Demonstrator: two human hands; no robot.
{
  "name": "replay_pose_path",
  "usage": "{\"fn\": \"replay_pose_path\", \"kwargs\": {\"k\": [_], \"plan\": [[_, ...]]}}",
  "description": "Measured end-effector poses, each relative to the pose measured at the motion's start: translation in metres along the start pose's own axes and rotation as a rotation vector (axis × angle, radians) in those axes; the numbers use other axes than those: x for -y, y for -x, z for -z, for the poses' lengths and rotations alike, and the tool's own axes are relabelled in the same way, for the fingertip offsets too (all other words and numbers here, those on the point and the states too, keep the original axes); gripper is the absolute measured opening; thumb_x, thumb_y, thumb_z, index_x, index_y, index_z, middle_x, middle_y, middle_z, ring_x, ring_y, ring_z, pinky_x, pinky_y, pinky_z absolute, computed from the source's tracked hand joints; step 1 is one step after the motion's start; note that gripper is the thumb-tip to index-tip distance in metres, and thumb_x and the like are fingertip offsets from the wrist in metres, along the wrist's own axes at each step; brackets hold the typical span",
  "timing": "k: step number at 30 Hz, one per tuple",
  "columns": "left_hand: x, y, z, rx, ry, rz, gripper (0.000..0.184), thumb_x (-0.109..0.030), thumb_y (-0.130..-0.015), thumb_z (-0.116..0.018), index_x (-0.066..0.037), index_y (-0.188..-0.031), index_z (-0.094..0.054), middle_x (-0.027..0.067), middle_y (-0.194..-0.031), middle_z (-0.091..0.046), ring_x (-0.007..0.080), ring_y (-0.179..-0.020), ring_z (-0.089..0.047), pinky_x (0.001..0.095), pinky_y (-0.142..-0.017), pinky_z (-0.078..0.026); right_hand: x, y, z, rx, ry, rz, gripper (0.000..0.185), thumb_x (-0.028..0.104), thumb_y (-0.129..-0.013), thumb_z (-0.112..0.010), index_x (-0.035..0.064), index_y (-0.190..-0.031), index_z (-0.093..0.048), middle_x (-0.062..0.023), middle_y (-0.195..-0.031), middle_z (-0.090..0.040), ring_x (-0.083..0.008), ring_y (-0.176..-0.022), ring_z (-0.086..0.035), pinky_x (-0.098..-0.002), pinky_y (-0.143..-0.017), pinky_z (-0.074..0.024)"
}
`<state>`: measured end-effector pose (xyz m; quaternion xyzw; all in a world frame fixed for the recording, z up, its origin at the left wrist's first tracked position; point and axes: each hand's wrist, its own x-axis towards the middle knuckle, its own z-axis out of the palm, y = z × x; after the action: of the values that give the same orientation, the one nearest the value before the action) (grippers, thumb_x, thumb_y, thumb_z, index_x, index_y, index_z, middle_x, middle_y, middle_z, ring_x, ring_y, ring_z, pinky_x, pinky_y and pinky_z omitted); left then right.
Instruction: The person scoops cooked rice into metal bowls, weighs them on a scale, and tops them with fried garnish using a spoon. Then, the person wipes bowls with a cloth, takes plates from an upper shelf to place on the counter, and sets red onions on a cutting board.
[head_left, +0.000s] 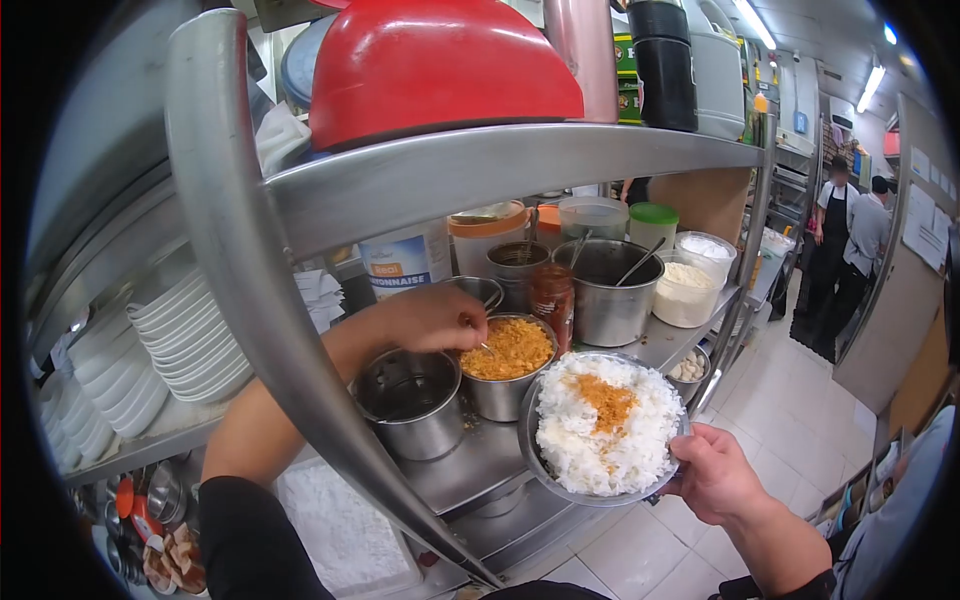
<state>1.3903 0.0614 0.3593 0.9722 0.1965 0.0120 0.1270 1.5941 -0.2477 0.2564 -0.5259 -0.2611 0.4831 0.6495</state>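
My right hand (715, 470) grips the right rim of a metal bowl (532, 455) of white rice (560, 440). Orange-brown crumbs (603, 402) lie on top of the rice. My left hand (440, 318) reaches over a steel pot filled with orange crumbs (512, 350), its fingers closed on a thin metal utensil handle (487, 349) whose lower end is hidden in the crumbs. Beside that pot, below my left wrist, is a steel pot of dark liquid (408, 390).
A steel shelf post (300, 290) rises between my arms. Behind stand a large pot with spoons (610, 290), a red-brown jar (552, 300) and white powder tubs (686, 293). Stacked white plates (195, 340) are at left. Two people (850, 230) stand at far right.
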Motion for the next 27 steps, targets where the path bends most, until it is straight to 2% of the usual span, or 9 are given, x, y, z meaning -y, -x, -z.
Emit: {"fn": "replay_pose_path", "kwargs": {"k": [2, 5, 8, 11, 14, 17, 21, 25, 27], "plan": [[0.006, 0.000, 0.002, -0.028, 0.088, 0.030, 0.029, -0.028, -0.084, -0.062, -0.004, -0.098, -0.069, 0.0111, -0.091, -0.069, 0.0213, -0.082, -0.064, 0.0341, -0.075, -0.050, 0.000, 0.000, 0.001, 0.002, -0.003, -0.003, 0.022, 0.012, -0.093, -0.051, -0.0048, -0.107, -0.054, -0.0165, -0.104, -0.065, -0.0252, -0.092, -0.068, -0.0450, -0.086, -0.0571], [0.010, 0.000, 0.006, -0.009, 0.148, 0.141, 0.028, -0.030, -0.088, -0.064, -0.005, -0.100, -0.069, 0.0056, -0.093, -0.069, 0.0138, -0.086, -0.063, 0.0287, -0.077, -0.049, 0.000, -0.001, 0.001, -0.006, -0.009, 0.000, 0.023, 0.012, -0.093, -0.051, -0.0051, -0.108, -0.054, -0.0166, -0.103, -0.066, -0.0254, -0.091, -0.068, -0.0450, -0.085, -0.0574], [0.008, 0.002, 0.007, -0.044, 0.171, 0.141, 0.027, -0.029, -0.088, -0.065, -0.006, -0.100, -0.069, 0.0043, -0.091, -0.069, 0.0130, -0.084, -0.062, 0.0290, -0.075, -0.049, -0.001, -0.002, 0.002, 0.007, -0.018, 0.008, 0.024, 0.012, -0.092, -0.051, -0.0055, -0.108, -0.054, -0.0165, -0.102, -0.066, -0.0252, -0.090, -0.068, -0.0447, -0.084, -0.0577], [-0.011, 0.012, 0.017, -0.057, 0.242, 0.266, 0.027, -0.029, -0.087, -0.065, -0.006, -0.100, -0.069, 0.0042, -0.091, -0.068, 0.0129, -0.082, -0.061, 0.0283, -0.074, -0.049, 0.000, -0.002, 0.002, 0.004, -0.019, 0.007, 0.024, 0.011, -0.092, -0.052, -0.0059, -0.109, -0.054, -0.0159, -0.101, -0.066, -0.0250, -0.089, -0.068, -0.0443, -0.084, -0.0580], [-0.008, 0.010, 0.020, -0.113, 0.190, 0.174, 0.028, -0.030, -0.087, -0.066, -0.005, -0.099, -0.068, 0.0044, -0.089, -0.068, 0.0128, -0.081, -0.061, 0.0274, -0.072, -0.049, -0.001, -0.004, 0.004, -0.001, -0.024, -0.004, 0.024, 0.011, -0.092, -0.053, -0.0058, -0.108, -0.054, -0.0152, -0.101, -0.065, -0.0246, -0.090, -0.068, -0.0436, -0.084, -0.0578], [-0.025, 0.008, 0.021, -0.169, 0.115, -0.106, 0.023, -0.025, -0.088, -0.064, -0.005, -0.098, -0.067, 0.0064, -0.089, -0.067, 0.0137, -0.080, -0.062, 0.0275, -0.071, -0.049, 0.000, -0.005, 0.005, -0.004, -0.013, -0.014, 0.022, 0.011, -0.092, -0.053, -0.0050, -0.107, -0.055, -0.0145, -0.102, -0.065, -0.0239, -0.090, -0.068, -0.0431, -0.085, -0.0576], [-0.060, 0.005, -0.005, -0.400, -0.006, -0.480, 0.008, -0.012, -0.084, -0.063, -0.006, -0.089, -0.064, 0.0126, -0.085, -0.064, 0.0295, -0.080, -0.063, 0.0373, -0.071, -0.049, 0.000, -0.001, 0.002, -0.007, -0.018, -0.021, 0.020, 0.012, -0.093, -0.053, -0.0039, -0.105, -0.056, -0.0137, -0.102, -0.065, -0.0228, -0.091, -0.067, -0.0423, -0.085, -0.0574], [-0.060, 0.017, 0.006, -0.529, -0.250, -0.390, 0.008, -0.016, -0.084, -0.064, -0.009, -0.088, -0.062, 0.0094, -0.084, -0.060, 0.0305, -0.081, -0.063, 0.0409, -0.069, -0.049, 0.001, -0.002, 0.003, -0.017, -0.005, -0.030, 0.017, 0.012, -0.093, -0.053, -0.0016, -0.102, -0.058, -0.0117, -0.100, -0.066, -0.0208, -0.089, -0.067, -0.0407, -0.082, -0.0578], [-0.053, 0.019, 0.009, -0.506, -0.445, -0.347, 0.005, -0.010, -0.084, -0.063, -0.007, -0.087, -0.061, 0.0101, -0.081, -0.058, 0.0299, -0.078, -0.061, 0.0376, -0.066, -0.048, -0.003, -0.005, 0.006, -0.022, 0.004, -0.014, 0.016, 0.012, -0.092, -0.053, -0.0006, -0.101, -0.059, -0.0111, -0.099, -0.067, -0.0199, -0.087, -0.067, -0.0399, -0.080, -0.0582]]}}
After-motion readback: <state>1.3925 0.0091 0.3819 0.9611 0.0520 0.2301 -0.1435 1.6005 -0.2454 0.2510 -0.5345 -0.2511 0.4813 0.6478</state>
